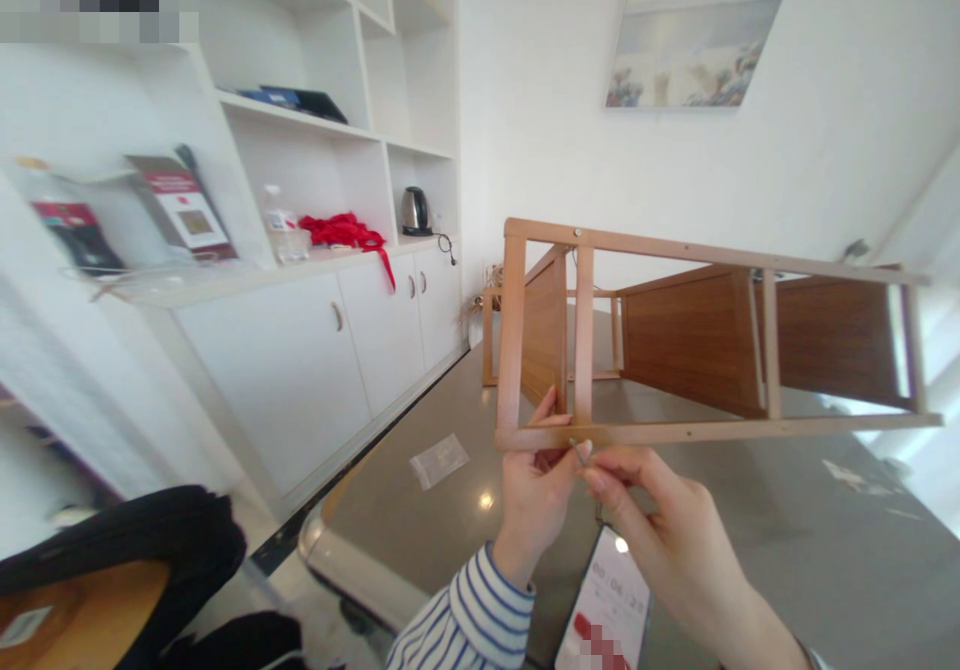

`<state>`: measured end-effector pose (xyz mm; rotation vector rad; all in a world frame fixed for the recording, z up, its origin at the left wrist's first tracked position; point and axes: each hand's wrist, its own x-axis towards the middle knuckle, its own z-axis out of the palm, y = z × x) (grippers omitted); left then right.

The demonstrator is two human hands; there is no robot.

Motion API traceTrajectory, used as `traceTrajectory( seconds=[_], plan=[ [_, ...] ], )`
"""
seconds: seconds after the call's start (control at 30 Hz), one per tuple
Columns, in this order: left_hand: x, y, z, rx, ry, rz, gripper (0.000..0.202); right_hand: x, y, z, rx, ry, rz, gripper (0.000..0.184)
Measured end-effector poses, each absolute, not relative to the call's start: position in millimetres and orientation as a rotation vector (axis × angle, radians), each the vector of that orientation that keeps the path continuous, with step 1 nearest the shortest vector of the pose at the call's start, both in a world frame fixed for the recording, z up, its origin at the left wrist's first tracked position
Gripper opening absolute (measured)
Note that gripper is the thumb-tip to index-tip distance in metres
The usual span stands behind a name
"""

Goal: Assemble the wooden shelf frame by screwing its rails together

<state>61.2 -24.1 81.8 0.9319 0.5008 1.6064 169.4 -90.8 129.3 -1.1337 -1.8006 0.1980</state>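
Observation:
A wooden shelf rack (510, 330) lies on its side on the table, with slatted brown shelf panels between its pale frames. My left hand (536, 500) is closed around the lower rail of the near frame, some fingers behind it and the thumb in front. Close to the thumb, my right hand (667, 520) pinches a small thin metal piece (579, 452) against the same rail, by the upright's lower joint. Its exact kind is too small to make out. A bolt head (577, 233) shows in the upper rail directly above.
A lit phone (611, 600) showing a timer lies below my hands on the grey table (450, 540). To the left rests a clear plastic bag (439, 461). A chair with black fabric (187, 540) stands lower left; white cabinets (300, 370) line the wall.

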Motion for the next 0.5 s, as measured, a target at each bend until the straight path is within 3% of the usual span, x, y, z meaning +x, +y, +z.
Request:
traceTrajectory(
  seconds=[0.1,0.23,0.5],
  plan=[
    [61.6,-23.8,80.3,0.939,0.496,1.608,0.031,176.7,-91.8,140.6,-1.087,-2.003,-0.222,0.008],
    [62.5,-21.3,75.3,0.966,0.464,1.617,0.031,174.8,-91.6,144.3,-1.165,-2.017,-0.52,0.025],
    [62.9,-20.4,72.4,0.944,0.452,1.611,0.03,147.1,-96.1,126.1,-1.406,-1.7,0.036,0.032]
  ],
)
